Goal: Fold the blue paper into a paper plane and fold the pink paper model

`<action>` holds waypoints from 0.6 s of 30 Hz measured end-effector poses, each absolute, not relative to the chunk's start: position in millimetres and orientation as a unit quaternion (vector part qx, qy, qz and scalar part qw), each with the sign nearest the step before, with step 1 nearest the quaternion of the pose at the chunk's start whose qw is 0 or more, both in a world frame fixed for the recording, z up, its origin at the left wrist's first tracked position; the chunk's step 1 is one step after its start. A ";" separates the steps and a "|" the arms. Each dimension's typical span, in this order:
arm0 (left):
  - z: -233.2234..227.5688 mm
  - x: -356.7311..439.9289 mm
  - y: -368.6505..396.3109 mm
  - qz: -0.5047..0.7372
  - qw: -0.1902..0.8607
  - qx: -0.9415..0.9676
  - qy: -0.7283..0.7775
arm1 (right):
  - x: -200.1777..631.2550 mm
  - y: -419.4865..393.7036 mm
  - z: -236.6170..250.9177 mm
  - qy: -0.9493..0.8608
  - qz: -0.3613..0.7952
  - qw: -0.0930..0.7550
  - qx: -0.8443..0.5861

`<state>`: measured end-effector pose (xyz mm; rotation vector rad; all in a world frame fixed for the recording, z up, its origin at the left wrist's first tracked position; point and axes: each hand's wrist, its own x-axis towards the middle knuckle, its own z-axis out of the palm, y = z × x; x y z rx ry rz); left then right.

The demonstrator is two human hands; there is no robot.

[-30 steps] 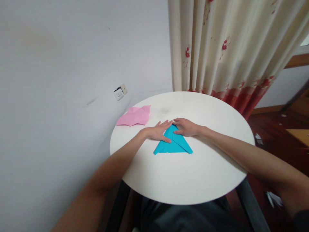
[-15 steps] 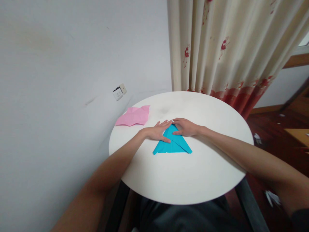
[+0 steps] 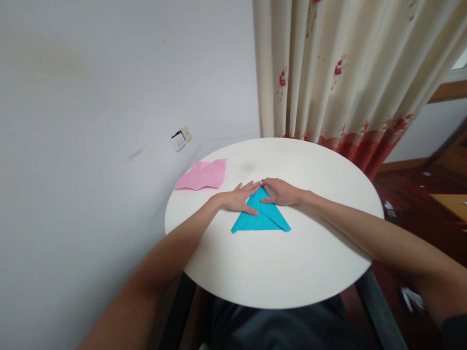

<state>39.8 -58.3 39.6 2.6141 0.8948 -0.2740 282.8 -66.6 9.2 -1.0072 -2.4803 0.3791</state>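
A blue sheet of paper [image 3: 260, 222], folded into a triangle, lies flat with its wide side towards me. Slanting fold edges and a middle crease show on its top layer. My left hand [image 3: 239, 199] rests flat on its left side, fingers stretched to the far tip and thumb apart on the paper. On the right edge is my right hand [image 3: 282, 191], its thumb on the paper and its fingers reaching round to the tip. A gap shows between that thumb and the fingers. The hands cover parts of both upper edges.
The paper is on a round white table [image 3: 277, 272]. A creased pink sheet of paper [image 3: 202, 175] lies at the table's far left, near the wall [image 3: 109, 97] with a socket [image 3: 178, 142]. A patterned curtain [image 3: 328, 73] hangs behind the table.
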 end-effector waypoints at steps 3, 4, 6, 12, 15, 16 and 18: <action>39.8 39.9 -58.8 -0.098 0.182 0.925 0.320 | 282.7 -66.8 9.5 -0.894 0.144 0.222 -0.362; 40.0 40.0 -59.2 -0.098 0.181 0.925 0.320 | 282.7 -66.7 9.2 -0.893 0.146 0.225 -0.362; 40.3 39.9 -59.6 -0.099 0.180 0.925 0.319 | 282.5 -66.1 8.0 -0.890 0.150 0.233 -0.362; 37.4 37.6 -57.0 -0.102 0.172 0.930 0.308 | 279.7 -59.1 7.0 -0.846 0.202 0.295 -0.395; 35.5 36.1 -55.6 -0.101 0.166 0.931 0.308 | 278.9 -56.3 12.7 -0.792 0.258 0.351 -0.428; 35.3 35.8 -55.5 -0.099 0.165 0.931 0.309 | 279.3 -56.6 15.8 -0.767 0.288 0.366 -0.441; 35.3 35.4 -55.6 -0.098 0.166 0.932 0.309 | 281.3 -59.5 23.2 -0.703 0.369 0.385 -0.470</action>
